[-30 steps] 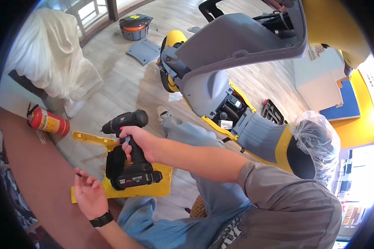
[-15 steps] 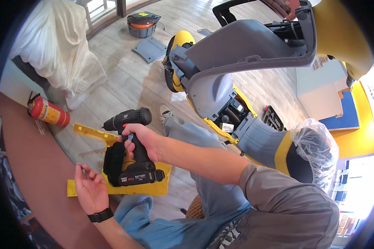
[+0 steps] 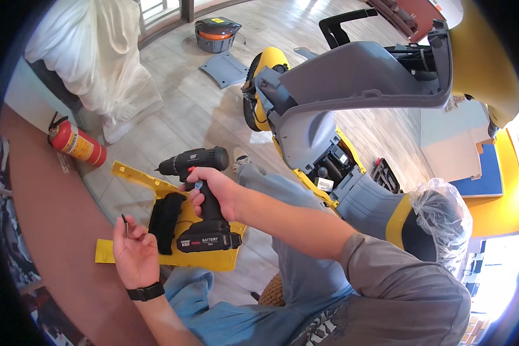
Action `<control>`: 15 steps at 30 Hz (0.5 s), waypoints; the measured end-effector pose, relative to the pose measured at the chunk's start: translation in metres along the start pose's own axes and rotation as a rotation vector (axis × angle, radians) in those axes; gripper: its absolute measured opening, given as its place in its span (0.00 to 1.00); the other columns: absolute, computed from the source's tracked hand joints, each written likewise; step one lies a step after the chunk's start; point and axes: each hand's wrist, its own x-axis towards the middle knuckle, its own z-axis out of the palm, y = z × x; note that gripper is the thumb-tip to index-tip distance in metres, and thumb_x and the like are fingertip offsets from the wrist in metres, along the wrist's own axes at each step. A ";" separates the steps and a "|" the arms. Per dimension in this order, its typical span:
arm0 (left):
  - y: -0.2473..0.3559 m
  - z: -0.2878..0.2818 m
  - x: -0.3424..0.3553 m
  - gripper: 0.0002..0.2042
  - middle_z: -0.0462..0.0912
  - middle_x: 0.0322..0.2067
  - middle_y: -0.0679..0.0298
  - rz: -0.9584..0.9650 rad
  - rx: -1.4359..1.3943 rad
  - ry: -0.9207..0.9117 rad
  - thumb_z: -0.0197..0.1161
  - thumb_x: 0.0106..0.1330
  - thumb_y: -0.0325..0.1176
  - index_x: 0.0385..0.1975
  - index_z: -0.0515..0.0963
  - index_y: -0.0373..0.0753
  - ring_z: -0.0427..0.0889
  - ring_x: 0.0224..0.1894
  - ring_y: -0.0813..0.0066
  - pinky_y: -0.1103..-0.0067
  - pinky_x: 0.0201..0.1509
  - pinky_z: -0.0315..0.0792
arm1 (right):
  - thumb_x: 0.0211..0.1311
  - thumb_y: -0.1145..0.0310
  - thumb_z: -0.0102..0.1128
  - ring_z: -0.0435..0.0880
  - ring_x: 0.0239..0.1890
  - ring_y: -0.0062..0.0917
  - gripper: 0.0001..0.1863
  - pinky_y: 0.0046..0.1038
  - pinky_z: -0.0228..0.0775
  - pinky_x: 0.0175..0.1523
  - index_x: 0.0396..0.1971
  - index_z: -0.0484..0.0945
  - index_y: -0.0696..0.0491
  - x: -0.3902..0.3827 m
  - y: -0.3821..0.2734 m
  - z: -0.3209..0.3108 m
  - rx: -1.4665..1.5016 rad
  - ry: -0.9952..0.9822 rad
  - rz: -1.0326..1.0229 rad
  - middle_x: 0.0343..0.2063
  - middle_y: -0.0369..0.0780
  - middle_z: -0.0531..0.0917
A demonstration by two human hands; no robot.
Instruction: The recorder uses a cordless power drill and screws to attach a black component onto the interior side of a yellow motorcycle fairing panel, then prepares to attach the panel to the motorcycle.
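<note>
Right hand [image 3: 216,190] wrapped tight around the handle of a black cordless drill [image 3: 205,199], chuck aimed left, battery base down, touching the flat yellow plastic panel [image 3: 173,258] beneath it. Left hand [image 3: 134,252] palm up, thumb and forefinger pinching a thin dark driver bit [image 3: 125,224], pointing up, just left of the drill and clear of the chuck. A black elongated part [image 3: 165,222] lies on the yellow panel between left hand and drill base. Panel sits over the person's blue-trousered lap, just above wooden plank floor. Red fire extinguisher [image 3: 76,144] on its side at left, near the brown curved wall. Grey-and-yellow scooter body [image 3: 352,104], opened up, right of the drill, beside the right forearm. Loose grey panel piece [image 3: 224,68] on the floor farther back, orange-and-black round unit [image 3: 216,32] just behind it.
</note>
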 end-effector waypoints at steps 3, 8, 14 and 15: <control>0.000 0.003 -0.002 0.04 0.84 0.40 0.71 0.001 0.010 0.013 0.60 0.76 0.35 0.43 0.76 0.45 0.75 0.30 0.83 0.82 0.30 0.69 | 0.63 0.61 0.57 0.70 0.16 0.10 0.13 0.23 0.71 0.27 0.42 0.75 0.53 0.000 -0.001 0.000 0.003 0.000 0.010 0.18 0.26 0.71; -0.007 0.013 -0.008 0.05 0.82 0.40 0.70 0.134 0.214 0.076 0.60 0.74 0.32 0.45 0.76 0.44 0.75 0.34 0.84 0.83 0.34 0.68 | 0.63 0.61 0.58 0.70 0.16 0.10 0.13 0.22 0.71 0.27 0.42 0.76 0.53 -0.001 -0.001 0.001 0.030 -0.002 0.050 0.19 0.26 0.72; -0.016 0.024 -0.015 0.07 0.80 0.40 0.69 0.203 0.298 -0.005 0.60 0.74 0.30 0.48 0.76 0.42 0.75 0.36 0.81 0.83 0.38 0.69 | 0.63 0.61 0.58 0.70 0.17 0.09 0.14 0.21 0.71 0.27 0.43 0.77 0.53 -0.002 0.001 0.002 0.009 0.021 0.052 0.20 0.26 0.72; -0.017 0.025 -0.014 0.07 0.80 0.39 0.69 0.176 0.277 0.005 0.60 0.74 0.30 0.48 0.76 0.42 0.76 0.36 0.81 0.83 0.38 0.69 | 0.63 0.61 0.58 0.70 0.17 0.09 0.14 0.21 0.71 0.27 0.43 0.77 0.53 -0.002 0.001 0.002 0.024 0.016 0.064 0.20 0.26 0.72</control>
